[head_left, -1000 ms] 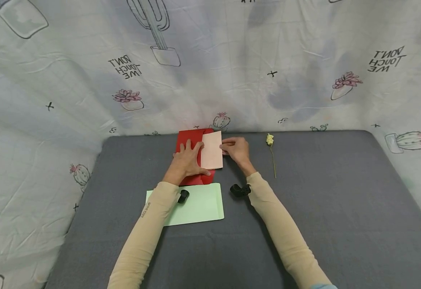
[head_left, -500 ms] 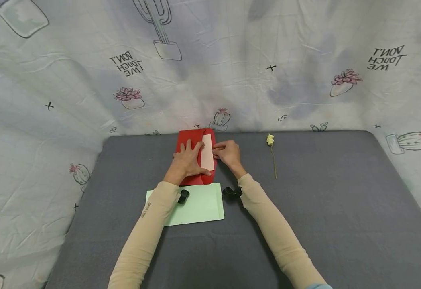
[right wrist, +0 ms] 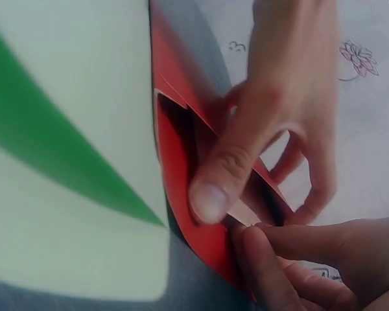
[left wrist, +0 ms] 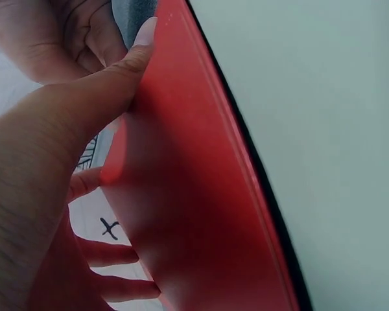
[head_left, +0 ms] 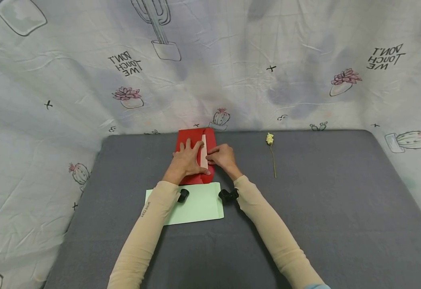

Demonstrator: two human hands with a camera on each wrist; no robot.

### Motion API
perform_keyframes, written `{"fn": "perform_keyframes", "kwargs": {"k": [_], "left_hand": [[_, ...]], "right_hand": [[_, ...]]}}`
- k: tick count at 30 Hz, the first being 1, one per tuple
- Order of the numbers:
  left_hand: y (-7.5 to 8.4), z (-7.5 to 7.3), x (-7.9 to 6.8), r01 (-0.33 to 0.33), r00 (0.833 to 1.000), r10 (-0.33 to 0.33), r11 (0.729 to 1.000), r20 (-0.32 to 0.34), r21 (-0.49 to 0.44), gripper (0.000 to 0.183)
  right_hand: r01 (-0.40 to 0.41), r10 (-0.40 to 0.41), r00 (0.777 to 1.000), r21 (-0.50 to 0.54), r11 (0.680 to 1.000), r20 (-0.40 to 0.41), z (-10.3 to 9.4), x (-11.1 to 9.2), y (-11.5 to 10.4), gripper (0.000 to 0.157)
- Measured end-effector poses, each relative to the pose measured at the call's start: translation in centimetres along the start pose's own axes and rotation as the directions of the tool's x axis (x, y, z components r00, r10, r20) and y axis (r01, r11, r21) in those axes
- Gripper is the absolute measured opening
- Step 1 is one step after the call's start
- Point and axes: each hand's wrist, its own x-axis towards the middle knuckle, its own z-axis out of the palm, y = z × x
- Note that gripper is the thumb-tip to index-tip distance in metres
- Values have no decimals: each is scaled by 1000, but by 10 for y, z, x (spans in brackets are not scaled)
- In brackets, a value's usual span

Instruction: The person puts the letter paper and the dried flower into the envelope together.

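Note:
A red envelope (head_left: pixel 188 135) lies at the back of the table with its flap side open toward the right. Most of a pale pink card (head_left: pixel 204 150) is inside it, and a narrow strip shows. My left hand (head_left: pixel 185 162) rests spread on the envelope, its thumb beside the mouth. With thumb and fingertips, my right hand (head_left: pixel 223 155) pinches the card's right edge. In the right wrist view the envelope's mouth (right wrist: pixel 175 139) gapes between its layers. The left wrist view has the envelope's red face (left wrist: pixel 207 168) under the spread fingers.
A light green envelope (head_left: pixel 199 204) lies just in front of the red one, partly under the left forearm. To the right is a yellow flower (head_left: pixel 269 139) on a thin stem. A printed cloth (head_left: pixel 239 80) hangs behind the grey table (head_left: pixel 322 208).
The right hand has moved left, sliding the pink card deeper into the red envelope, so its visible part has shrunk to a strip. The left hand has stayed in place.

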Motion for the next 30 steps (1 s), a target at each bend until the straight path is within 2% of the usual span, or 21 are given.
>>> {"fn": "perform_keyframes", "kwargs": {"k": [3,12,18,22,26,30], "left_hand": [[-1,-1,2,1,1000,-1,1000,3,5,103],[-3,-5,7,-5,1000,5,1000,25,1,103],[-2,-6,11,-3,998,2,1000,69,21,104],[-2,-5,13,6,996,-9,999,87,38,105],[-2,-4,15,5,997,-7,999,72,37,105],[-3,-3,16,-8,999,7,1000,54,17,106]], "right_hand": [[18,-19,1000,-41,999,-23,4,2,-1,16],[12,-15,999,-57,998,-43,7,3,-5,16],[21,-29,998,-142,990,-56,8,5,-4,14],[34,-39,999,-187,982,-22,9,7,-4,12],[56,-53,998,-187,981,25,9,9,-2,13],[58,-49,993,-78,995,107,3,11,0,17]]}}
